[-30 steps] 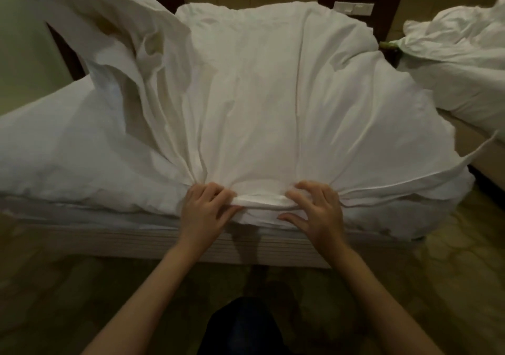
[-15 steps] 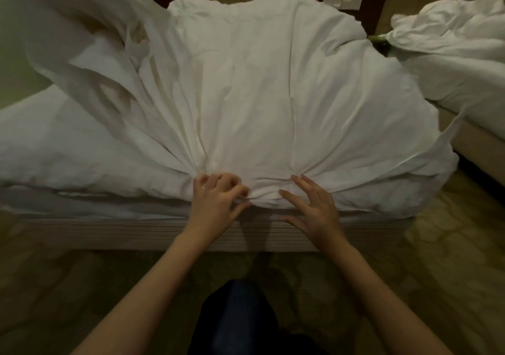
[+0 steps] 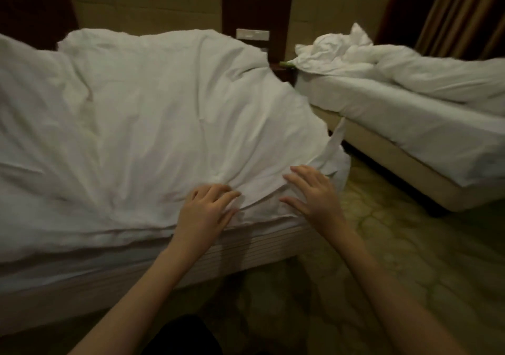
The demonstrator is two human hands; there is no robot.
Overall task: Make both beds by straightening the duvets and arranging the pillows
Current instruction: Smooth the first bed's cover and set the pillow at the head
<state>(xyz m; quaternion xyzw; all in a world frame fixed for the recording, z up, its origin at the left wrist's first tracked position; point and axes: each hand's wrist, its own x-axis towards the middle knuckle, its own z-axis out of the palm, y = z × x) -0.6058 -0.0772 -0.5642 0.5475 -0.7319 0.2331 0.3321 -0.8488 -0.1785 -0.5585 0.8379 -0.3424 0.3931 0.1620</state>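
Observation:
A white duvet (image 3: 164,122) lies spread over the near bed (image 3: 246,248), wrinkled, with creases fanning out from its foot edge. My left hand (image 3: 207,210) rests on that edge with its fingers loosely spread over the cloth. A little to its right, my right hand (image 3: 311,193) lies flat on the duvet, fingers straight, near the duvet's right corner. The second bed (image 3: 410,125) stands to the right with a bunched duvet (image 3: 442,79) and crumpled white bedding (image 3: 336,51) at its head.
A narrow floor gap separates the two beds, with a dark nightstand (image 3: 284,73) at its far end. A switch panel (image 3: 252,33) is on the wall behind it. Curtains (image 3: 464,13) hang at the far right. Patterned floor (image 3: 410,259) lies to my right.
The duvet, billowed up on the left before, has settled flat on the bed. Both hands let go of its edge and now lie on it. My view shifted right.

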